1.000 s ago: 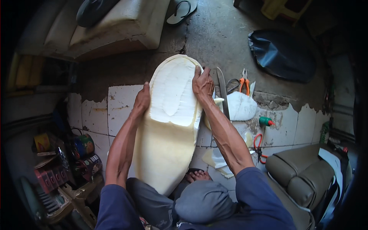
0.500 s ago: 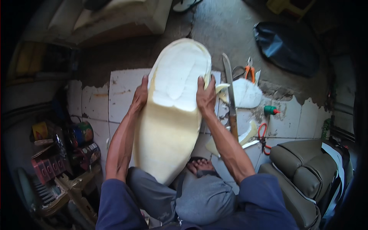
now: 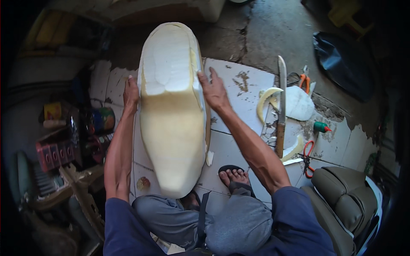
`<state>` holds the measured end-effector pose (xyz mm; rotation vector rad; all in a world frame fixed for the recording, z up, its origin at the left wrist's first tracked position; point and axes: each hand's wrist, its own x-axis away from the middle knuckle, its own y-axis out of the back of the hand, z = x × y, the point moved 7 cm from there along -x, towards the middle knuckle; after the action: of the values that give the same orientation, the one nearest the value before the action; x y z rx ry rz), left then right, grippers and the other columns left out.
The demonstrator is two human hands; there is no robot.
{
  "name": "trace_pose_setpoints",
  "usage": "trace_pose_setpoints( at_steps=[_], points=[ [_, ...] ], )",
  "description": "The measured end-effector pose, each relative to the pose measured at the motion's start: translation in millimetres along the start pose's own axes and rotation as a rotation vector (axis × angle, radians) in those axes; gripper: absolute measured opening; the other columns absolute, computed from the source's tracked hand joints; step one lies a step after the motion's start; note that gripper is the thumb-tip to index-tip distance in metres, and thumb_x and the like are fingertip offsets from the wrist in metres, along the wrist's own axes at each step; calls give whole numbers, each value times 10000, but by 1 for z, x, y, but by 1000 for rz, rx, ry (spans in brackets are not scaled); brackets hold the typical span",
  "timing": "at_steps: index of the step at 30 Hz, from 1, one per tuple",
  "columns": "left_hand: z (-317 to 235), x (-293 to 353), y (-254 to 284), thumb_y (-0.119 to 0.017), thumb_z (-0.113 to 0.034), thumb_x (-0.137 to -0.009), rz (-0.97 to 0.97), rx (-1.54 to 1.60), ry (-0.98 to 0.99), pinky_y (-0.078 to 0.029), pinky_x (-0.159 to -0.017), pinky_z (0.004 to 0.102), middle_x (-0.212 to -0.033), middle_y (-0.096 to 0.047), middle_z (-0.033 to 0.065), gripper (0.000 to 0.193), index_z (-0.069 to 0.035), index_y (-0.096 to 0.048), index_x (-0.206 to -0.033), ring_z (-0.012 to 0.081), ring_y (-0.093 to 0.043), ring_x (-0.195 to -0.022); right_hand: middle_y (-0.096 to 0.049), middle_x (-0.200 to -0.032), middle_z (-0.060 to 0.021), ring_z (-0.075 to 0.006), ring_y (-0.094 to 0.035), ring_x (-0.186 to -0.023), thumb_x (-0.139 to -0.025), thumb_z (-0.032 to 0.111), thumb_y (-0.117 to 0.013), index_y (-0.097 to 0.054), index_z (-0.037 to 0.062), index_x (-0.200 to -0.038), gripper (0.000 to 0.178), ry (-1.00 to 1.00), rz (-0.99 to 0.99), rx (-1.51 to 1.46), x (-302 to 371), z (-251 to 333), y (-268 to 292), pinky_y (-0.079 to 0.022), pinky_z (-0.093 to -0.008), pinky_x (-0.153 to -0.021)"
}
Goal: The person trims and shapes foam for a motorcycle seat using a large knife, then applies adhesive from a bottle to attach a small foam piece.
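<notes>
A long motorcycle seat foam (image 3: 173, 128) rests in front of me with its narrow end near my feet. Its body is pale yellow, and a white foam layer (image 3: 165, 64) covers the wide far end. Along its right side runs a loose, cut-looking edge. My left hand (image 3: 131, 94) is at the left side, fingers pointing away from me and partly hidden. At the right edge, my right hand (image 3: 215, 89) has its thumb against the foam and its other fingers spread outward. Both hands look open.
On the tiles at right lie a long knife (image 3: 280, 106), curved foam offcuts (image 3: 265, 104), orange-handled pliers (image 3: 304, 83), red scissors (image 3: 308, 158) and a green bottle (image 3: 321, 127). A brown padded seat (image 3: 341, 196) stands near right; black sheeting (image 3: 341, 64) lies beyond. Boxes and cans (image 3: 100, 119) crowd the left.
The seat foam has shifted left and lower onto the tiles, showing more of its right side. My right hand's fingers have spread off the edge. The view has swung slightly.
</notes>
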<state>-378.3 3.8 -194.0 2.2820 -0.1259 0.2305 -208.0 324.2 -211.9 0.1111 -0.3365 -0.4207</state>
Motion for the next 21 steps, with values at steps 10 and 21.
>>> trace_pose_setpoints(
  at_steps=[10,21],
  points=[
    [15,270,-46,-533,-543,-975,382,-688,-524,-18,-1252,633,-1743,-133,101,726,-314,-330,-1634,368,-99,-1600,-497,-1404,-245,-439,-468,-1305,-943,262,-696,-486,-3,-1453,612,-5,-456,1054,150,-121,223,-359,-501,-1131],
    [-32,227,-74,-410,-532,-1026,109,-621,-346,-22,-1257,641,-1735,-152,126,689,-268,-282,-1650,381,-117,-1595,-629,-1172,-274,-424,-614,-1087,-952,262,-601,-527,-37,-1328,486,-301,-454,621,187,-174,229,-463,-460,-980]
  ],
)
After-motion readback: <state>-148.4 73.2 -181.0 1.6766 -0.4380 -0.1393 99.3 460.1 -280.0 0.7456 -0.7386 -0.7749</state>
